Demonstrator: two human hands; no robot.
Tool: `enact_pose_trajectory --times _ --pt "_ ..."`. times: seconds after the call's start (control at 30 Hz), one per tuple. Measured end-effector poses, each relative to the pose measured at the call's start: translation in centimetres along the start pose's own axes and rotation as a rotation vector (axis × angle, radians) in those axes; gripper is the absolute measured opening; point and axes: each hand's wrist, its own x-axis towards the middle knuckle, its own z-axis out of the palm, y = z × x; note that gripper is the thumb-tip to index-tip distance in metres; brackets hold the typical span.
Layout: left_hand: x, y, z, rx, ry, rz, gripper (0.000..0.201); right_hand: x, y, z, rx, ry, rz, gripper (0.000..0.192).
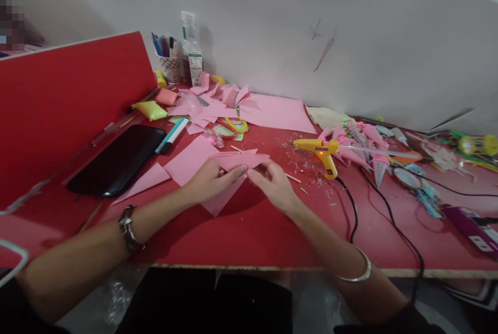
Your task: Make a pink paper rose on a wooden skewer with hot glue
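Folded pink paper (241, 159) runs lengthwise left to right, pinched between the thumb and fingers of left hand (218, 175) and right hand (277, 186); red tabletop (268, 235) stretches to its near edge (233, 267).

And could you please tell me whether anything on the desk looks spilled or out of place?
Yes: fine scraps lie scattered around the glue gun, like unswept litter, and pink offcuts sit in an untidy heap by the bottle. I see no liquid spilled.

Folded pink paper (244, 159) partly hides the left fingers (236, 171), and the right edge crops a purple block (469, 231).
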Motion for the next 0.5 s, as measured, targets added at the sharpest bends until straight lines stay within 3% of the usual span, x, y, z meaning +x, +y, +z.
enact_pose_trajectory --times 0.1,0.3,0.5 --pt "0.03 -0.16 -0.11 0.029 -0.074 0.02 0.024 0.22 -0.22 -0.26 0.086 0.084 0.027 0.026" --pt "0.06 -0.45 -0.24 0.073 -0.14 0.07 0.028 0.3 -0.39 -0.59 0.091 0.003 0.009 0.02" --pt "0.23 -0.45 -0.41 0.135 0.025 -0.033 0.037 0.31 -0.18 -0.56 0.046 -0.042 0.022 0.023"
